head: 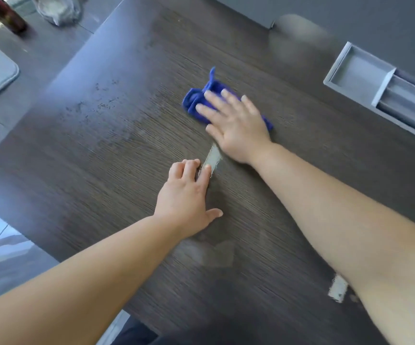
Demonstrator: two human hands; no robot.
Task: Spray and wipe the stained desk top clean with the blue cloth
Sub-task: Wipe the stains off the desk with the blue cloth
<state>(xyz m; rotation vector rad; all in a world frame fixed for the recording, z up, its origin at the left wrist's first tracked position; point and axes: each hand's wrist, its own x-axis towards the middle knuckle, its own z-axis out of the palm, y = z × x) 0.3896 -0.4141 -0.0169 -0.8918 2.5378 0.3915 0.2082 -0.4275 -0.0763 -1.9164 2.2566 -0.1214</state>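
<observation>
Blue cloth (199, 102): bunched, centre of frame, on dark desk top (101, 158). Right hand (235, 123): flat, fingers straight, pressing the cloth. Left hand (189, 192): below it, holding nothing, forefinger on pale streak (213, 155). Grey recessed tray (360, 73): upper right

No text, label, brand, number or sign can be read anywhere here.

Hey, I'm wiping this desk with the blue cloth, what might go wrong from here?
The cloth is bunched under the right hand, so it may smear rather than lift dirt. The speckled stains lie left of the cloth and could be missed. The pale patch beside the right forearm could be skipped too.
</observation>
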